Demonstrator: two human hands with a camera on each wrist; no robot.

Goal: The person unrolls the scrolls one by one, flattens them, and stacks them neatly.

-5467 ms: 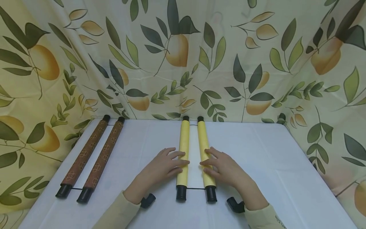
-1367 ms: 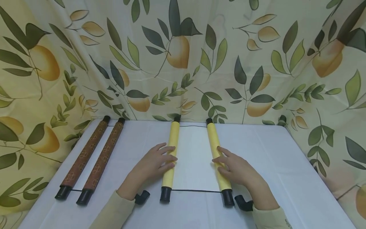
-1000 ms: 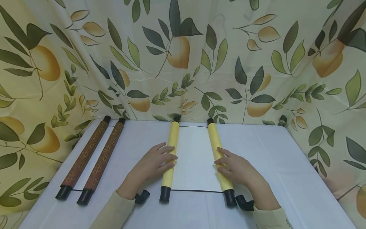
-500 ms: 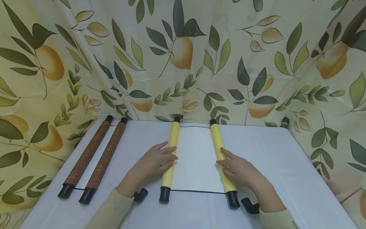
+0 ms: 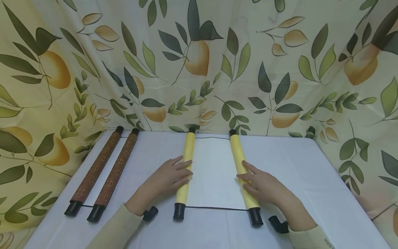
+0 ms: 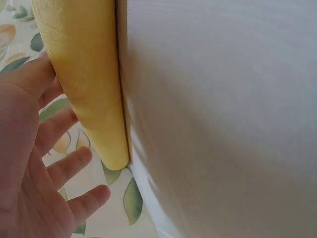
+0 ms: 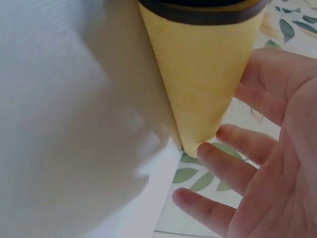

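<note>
A yellow scroll lies partly unrolled, its blank white sheet [image 5: 214,173] stretched between a left roll [image 5: 188,148] and a right roll [image 5: 237,152], both with black end knobs. My left hand [image 5: 166,176] rests on the left roll, fingers loosely extended over it. On the right roll, my right hand [image 5: 264,185] touches with spread, relaxed fingers. The left wrist view has the yellow left roll [image 6: 84,74] beside the thumb and fingers. In the right wrist view, the right roll [image 7: 203,69] stands next to the extended fingers [image 7: 228,168].
A brown patterned scroll, with its left roll [image 5: 96,166] and right roll [image 5: 116,169] close together, lies on the left of the white-covered table [image 5: 298,193]. Black wrist mounts show at the left wrist [image 5: 150,214] and right wrist [image 5: 278,224]. A fruit-patterned curtain [image 5: 236,62] hangs behind.
Both hands have moved the yellow rolls apart from near the middle, exposing more white sheet. In the last second the right roll has shifted further right, while the left has stayed nearly still.
</note>
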